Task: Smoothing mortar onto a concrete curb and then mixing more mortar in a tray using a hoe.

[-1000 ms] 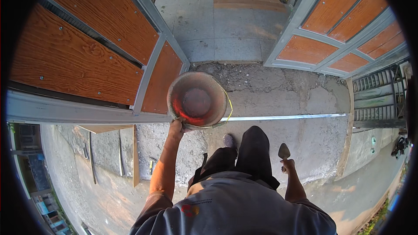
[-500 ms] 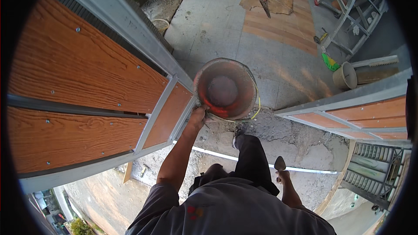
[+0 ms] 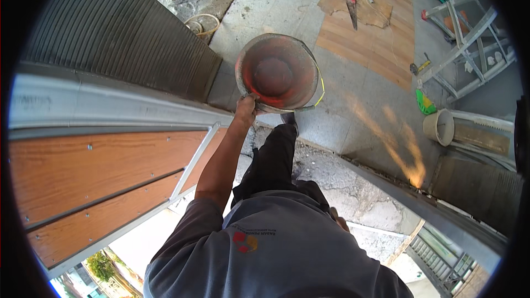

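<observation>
Concrete floor [image 3: 265, 16] lay ahead; bucket [image 3: 277, 72] was gripped at its rim by left hand [image 3: 245, 109]. Right hand [image 3: 341, 222] mostly hidden, grip unclear. Carrying step; next, steady footing judged needed.

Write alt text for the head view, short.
Seen from above, a person walking through a gateway grips the rim of an empty red-stained bucket in the left hand, held out ahead over a concrete floor. The right hand is mostly hidden behind the torso; a wood-panelled gate stands to the left.
</observation>
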{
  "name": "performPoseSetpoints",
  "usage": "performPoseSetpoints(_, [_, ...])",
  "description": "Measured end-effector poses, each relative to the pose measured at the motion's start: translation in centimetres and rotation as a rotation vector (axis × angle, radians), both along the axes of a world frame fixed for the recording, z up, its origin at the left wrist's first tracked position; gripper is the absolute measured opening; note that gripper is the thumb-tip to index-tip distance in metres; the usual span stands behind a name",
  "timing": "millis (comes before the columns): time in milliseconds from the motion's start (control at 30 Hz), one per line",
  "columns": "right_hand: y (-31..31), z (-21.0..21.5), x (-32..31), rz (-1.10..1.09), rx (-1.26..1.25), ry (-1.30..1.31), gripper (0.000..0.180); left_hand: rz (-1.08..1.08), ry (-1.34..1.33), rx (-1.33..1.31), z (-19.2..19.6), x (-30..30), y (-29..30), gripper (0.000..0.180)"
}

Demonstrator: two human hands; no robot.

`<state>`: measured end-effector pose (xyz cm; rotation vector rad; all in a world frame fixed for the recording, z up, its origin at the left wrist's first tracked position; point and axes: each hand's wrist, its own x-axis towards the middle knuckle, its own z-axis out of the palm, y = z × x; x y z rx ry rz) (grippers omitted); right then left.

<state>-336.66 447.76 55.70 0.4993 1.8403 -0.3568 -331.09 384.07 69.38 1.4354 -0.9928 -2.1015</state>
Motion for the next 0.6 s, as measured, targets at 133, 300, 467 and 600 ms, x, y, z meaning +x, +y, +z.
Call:
performPoseSetpoints(133, [-8.6,0.1,-9.0,0.084,-0.107,0.067,0.02,0.09,0.036,0.001,-2.1,-4.5,-5.3,0.037])
performPoseSetpoints(300, [-22.3,3.1,-19.1,0.227,-0.247,0.115,0.019,0.197,0.141,0.078,-9.0,-7.9,-15.2,0.05])
performPoseSetpoints(467, [-30.7,3.2,-26.9,0.318,-0.335,0.179,0.019,0.113,0.071,0.201,-5.9,-13.2,-23.1,0.048])
performPoseSetpoints(600, [-37.7,2.5,-33.5,0.405,-0.41,0.225,0.019,0.192,0.049,0.126,-1.5,-16.2,-29.0,0.045])
